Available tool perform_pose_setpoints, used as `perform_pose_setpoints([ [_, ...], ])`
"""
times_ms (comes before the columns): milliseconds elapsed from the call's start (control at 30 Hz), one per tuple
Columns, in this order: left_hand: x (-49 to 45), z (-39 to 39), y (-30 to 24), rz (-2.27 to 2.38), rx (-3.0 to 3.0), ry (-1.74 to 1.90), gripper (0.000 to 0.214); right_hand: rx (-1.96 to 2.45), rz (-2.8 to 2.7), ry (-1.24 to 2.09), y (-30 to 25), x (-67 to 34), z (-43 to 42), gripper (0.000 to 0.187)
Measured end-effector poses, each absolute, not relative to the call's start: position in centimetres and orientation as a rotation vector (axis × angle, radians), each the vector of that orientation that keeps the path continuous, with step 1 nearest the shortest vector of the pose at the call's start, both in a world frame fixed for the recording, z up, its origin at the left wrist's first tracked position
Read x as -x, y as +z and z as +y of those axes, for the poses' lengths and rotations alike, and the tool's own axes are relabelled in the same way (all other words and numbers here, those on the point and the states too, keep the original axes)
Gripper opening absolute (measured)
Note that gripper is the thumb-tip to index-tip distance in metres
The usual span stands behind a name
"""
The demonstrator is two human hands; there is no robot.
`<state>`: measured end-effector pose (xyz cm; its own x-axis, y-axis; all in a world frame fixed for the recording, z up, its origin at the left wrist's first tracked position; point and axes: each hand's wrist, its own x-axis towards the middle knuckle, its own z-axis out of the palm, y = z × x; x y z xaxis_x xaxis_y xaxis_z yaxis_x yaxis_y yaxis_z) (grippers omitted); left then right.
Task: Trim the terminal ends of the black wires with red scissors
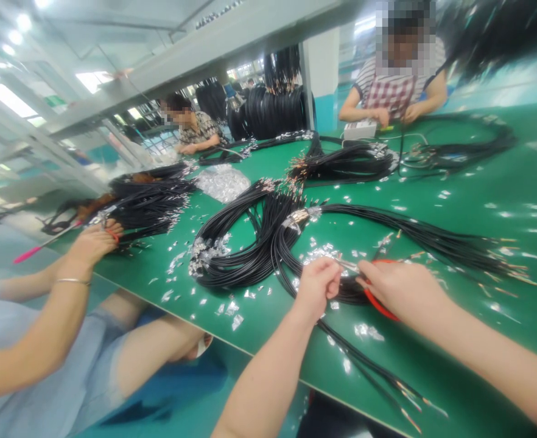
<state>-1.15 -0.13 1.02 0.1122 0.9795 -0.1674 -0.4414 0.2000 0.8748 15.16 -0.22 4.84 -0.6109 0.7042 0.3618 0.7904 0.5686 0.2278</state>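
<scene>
My right hand [389, 286] is closed around red-handled scissors [382, 307], their metal blades pointing left toward my other hand. My left hand [318, 283] pinches what looks like the thin stripped end of a black cable, right at the scissor tips; the fingers hide most of it. Beneath and behind both hands runs a bundle of black cables [291, 249], with a few cables [369, 353] trailing toward the table's front edge, their coloured wire ends bare. Scraps of silver foil [323, 250] lie around my hands on the green table [268, 328].
A large coiled cable bundle [232, 274] sits left of my hands, and more cables [433, 237] stretch right. Behind lie a clear plastic bag [223, 182] and another bundle [341, 167]. A co-worker's hand [95, 240] works close on the left; two people sit across.
</scene>
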Motion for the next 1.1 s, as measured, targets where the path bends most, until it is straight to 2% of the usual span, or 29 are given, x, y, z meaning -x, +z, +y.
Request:
perform_pose_setpoints([
  [300, 0.7, -0.4, 0.8, 0.936, -0.858, 1.255, 0.025, 1.265, -2.536, -0.568, 4.5, -15.6, -0.6, 0.022],
  [533, 1.0, -0.5, 0.9, 1.096, -1.251, 1.315, 0.013, 1.289, -2.281, -0.270, 3.4, -19.3, -1.0, 0.025],
  [767, -1.9, 0.5, 2.7, 1.295, -1.744, 1.486, 0.013, 1.531, -1.917, -0.007, 1.3, -24.4, -3.5, 0.025],
  [833, -3.5, 1.1, 2.0, 1.281, -1.967, 1.394, 0.014, 1.566, -1.831, 0.047, 0.9, -24.9, -3.8, 0.024],
  [900, -4.9, 1.4, 0.8, 1.198, -2.234, 1.085, 0.017, 1.576, -1.790, 0.074, 0.5, -25.2, -3.8, 0.024],
  [967, -5.7, 1.2, -0.4, 1.132, -2.351, 0.859, 0.033, 1.578, -1.774, 0.082, 0.2, -25.6, -3.7, 0.024],
  [1033, -5.7, 0.4, -0.9, 1.134, -2.392, 0.856, 0.041, 1.577, -1.759, 0.089, 0.0, -26.0, -3.5, 0.024],
  [1100, -5.4, -0.8, -0.6, 1.181, -2.392, 0.947, 0.032, 1.578, -1.738, 0.091, 0.0, -26.2, -3.5, 0.023],
])
